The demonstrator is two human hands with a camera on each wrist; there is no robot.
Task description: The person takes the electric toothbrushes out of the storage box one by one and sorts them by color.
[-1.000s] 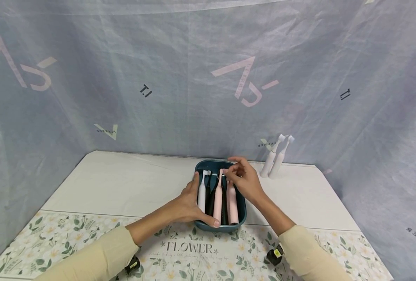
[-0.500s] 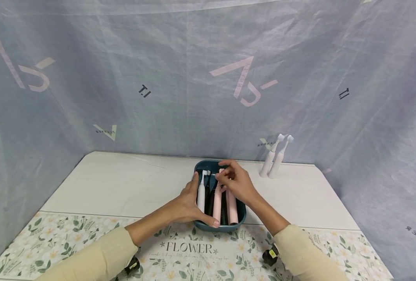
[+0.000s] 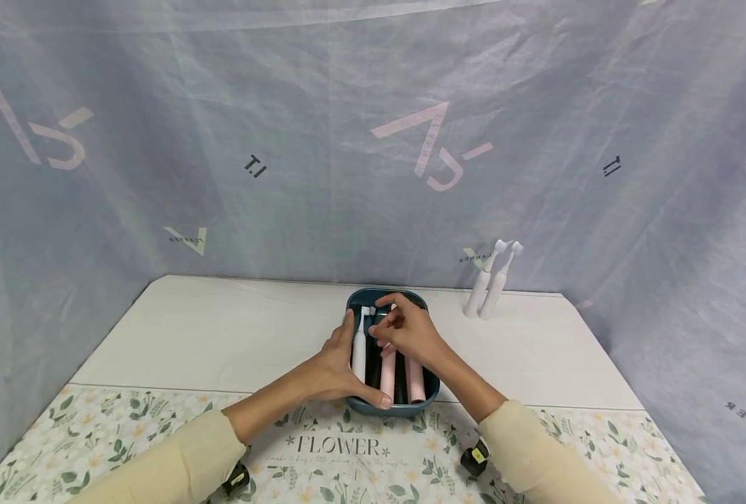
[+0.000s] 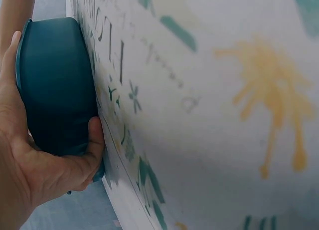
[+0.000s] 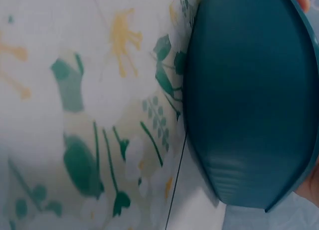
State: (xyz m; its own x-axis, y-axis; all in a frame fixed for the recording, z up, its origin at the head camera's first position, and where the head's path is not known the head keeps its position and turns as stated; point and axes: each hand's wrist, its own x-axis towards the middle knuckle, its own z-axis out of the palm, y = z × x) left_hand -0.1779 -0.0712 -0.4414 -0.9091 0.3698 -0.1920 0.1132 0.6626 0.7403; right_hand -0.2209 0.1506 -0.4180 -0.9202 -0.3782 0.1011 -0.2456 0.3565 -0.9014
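A dark teal bin (image 3: 404,411) stands mid-table. My left hand (image 3: 330,369) grips its left side, thumb along the front rim; in the left wrist view that hand (image 4: 47,162) curls round the end wall. Inside lie a white electric toothbrush (image 3: 359,357) at the left, pink electric toothbrushes (image 3: 416,385) at the right and black ones (image 3: 401,385) between. My right hand (image 3: 413,337) is over the bin with bent fingers, covering several brush heads; whether it pinches one cannot be seen. The right wrist view has mostly the outer wall of the bin (image 5: 249,105).
Two white electric toothbrushes (image 3: 492,290) stand upright at the back right. A grey-blue printed curtain (image 3: 322,140) hangs behind the table. The white tabletop (image 3: 234,329) meets a flowered mat (image 3: 146,434) along the front.
My right hand has moved left across the bin, from above the right-hand pink toothbrush towards the black ones near the white one. My left hand keeps its grip on the bin.
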